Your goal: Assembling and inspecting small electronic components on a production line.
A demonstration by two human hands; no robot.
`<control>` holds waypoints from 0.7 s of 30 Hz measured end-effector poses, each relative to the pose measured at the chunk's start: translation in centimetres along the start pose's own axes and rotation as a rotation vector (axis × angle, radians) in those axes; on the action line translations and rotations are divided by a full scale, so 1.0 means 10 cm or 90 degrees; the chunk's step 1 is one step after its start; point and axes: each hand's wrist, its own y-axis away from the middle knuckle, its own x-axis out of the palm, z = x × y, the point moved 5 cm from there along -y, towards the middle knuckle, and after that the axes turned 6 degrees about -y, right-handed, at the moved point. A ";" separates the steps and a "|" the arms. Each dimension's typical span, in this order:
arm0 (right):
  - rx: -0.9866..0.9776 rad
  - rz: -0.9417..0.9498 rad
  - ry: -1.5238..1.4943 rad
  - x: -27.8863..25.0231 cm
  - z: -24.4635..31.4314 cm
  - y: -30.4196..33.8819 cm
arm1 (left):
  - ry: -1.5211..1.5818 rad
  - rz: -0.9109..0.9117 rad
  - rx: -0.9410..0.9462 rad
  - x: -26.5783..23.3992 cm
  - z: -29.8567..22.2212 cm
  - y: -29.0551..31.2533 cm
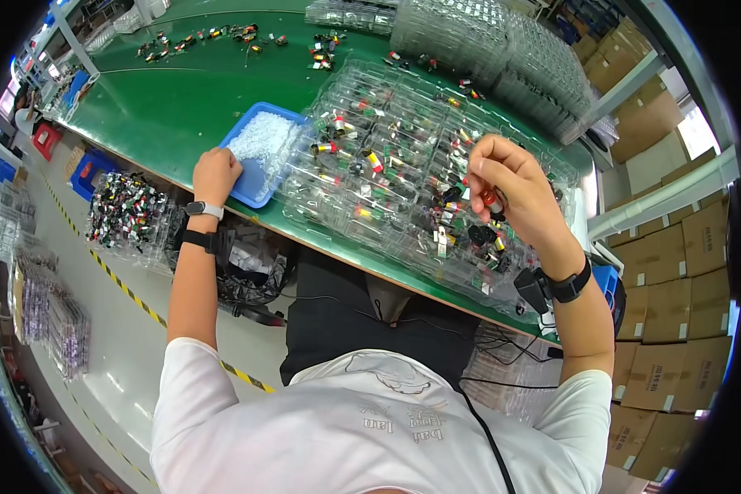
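My right hand [514,185] is raised over the clear plastic trays [305,193] on the green table. Its fingers curl around a small red and black cylindrical part [492,202]. My left hand [216,174] is closed at the near-left edge of a blue tray [259,188]. What its fingers hold, if anything, is hidden. A heap of small white pieces [263,136] lies in the blue tray. Small parts with red, yellow, black and green sections, such as this red and yellow one [374,161], are scattered across the clear trays.
Stacked clear trays [477,41] stand at the back of the green table [152,107], near loose parts [243,33]. On the floor side at left, a tray is heaped with similar parts [128,210]. Cardboard boxes [667,305] are piled at right. Cables [502,350] hang below the table edge.
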 end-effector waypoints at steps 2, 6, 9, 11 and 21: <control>0.002 0.007 0.008 0.02 0.00 0.02 | 0.022 0.009 -0.037 -0.09 0.03 -0.01; -0.052 0.038 0.081 0.00 -0.01 0.11 | 0.188 0.045 -0.144 -0.40 -0.02 0.00; -0.049 0.002 0.158 0.01 -0.02 0.19 | 0.434 0.083 -0.207 -0.71 -0.28 0.06; -0.076 0.016 0.180 0.07 -0.04 0.18 | 0.894 0.175 -0.203 -0.92 -0.81 0.19; -0.466 0.119 0.500 0.62 0.07 0.34 | 1.325 0.644 -0.277 -1.06 -2.39 0.86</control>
